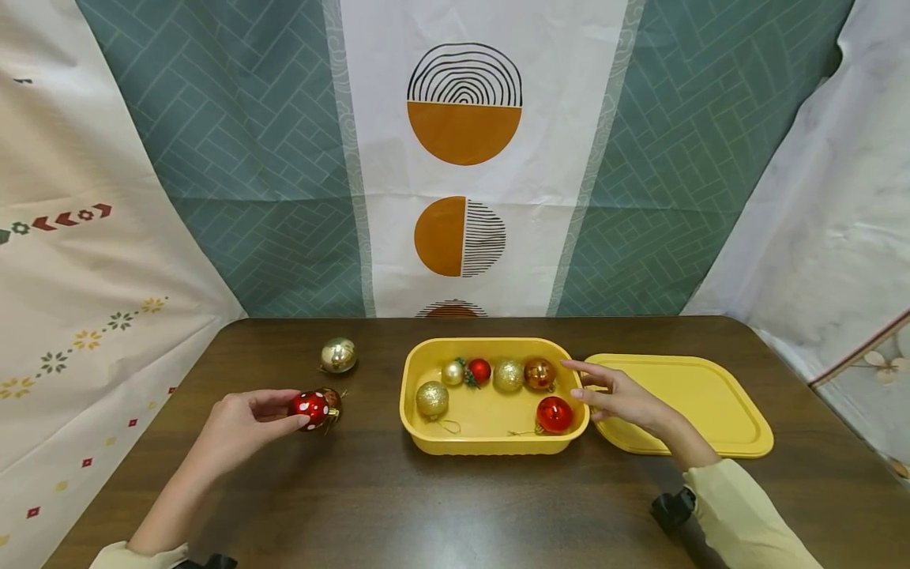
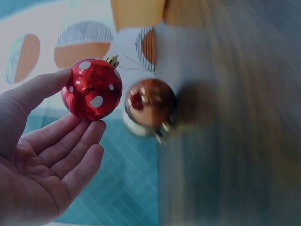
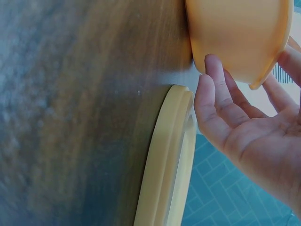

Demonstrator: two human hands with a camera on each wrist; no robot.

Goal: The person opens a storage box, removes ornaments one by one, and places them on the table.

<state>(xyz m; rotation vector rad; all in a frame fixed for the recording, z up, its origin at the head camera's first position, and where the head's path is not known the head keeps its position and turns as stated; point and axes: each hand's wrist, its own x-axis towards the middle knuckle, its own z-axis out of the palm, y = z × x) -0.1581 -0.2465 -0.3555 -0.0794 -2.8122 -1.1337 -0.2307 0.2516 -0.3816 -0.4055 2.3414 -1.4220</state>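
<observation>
My left hand (image 1: 238, 423) pinches the red white-dotted bauble (image 1: 309, 408): light, slick, fragile, so I grip its round body. My right hand (image 1: 617, 397), fingers relaxed, touches the yellow tub (image 1: 419, 433).

The red white-dotted bauble (image 1: 309, 408) pinched in the left fingers (image 2: 56, 141) is glossy, mirror-smooth, with a gold metal-looking cap. The coppery ball (image 2: 150, 104) just beyond it shines alike. By the right fingers (image 3: 214, 89), the yellow tub (image 1: 426, 436) and lid (image 1: 711, 395) look like smooth, satin plastic. Under them, the counter (image 1: 426, 506) is dark, matt wood grain.
</observation>
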